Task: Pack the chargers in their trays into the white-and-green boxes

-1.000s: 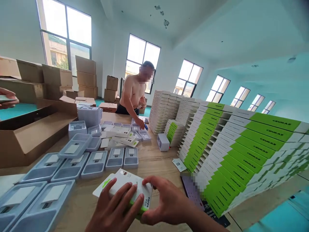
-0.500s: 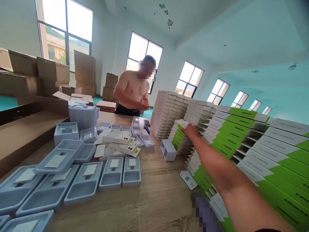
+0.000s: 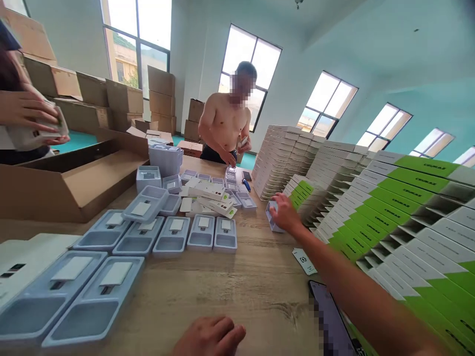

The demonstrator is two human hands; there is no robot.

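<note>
While left hand (image 3: 211, 337) lies half-curled, right hand (image 3: 286, 212) part-open, touching tray (image 3: 275, 225)

Smooth plastic trays (image 3: 91, 314), wood-grained tabletop (image 3: 222, 282), matt cardboard carton (image 3: 33, 190)

Bare right hand (image 3: 285, 212) and forearm (image 3: 343, 269)

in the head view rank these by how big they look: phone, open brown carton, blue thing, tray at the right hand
1. Open brown carton
2. Phone, lying near the camera
3. Tray, partly covered by the right hand
4. Blue thing
</note>
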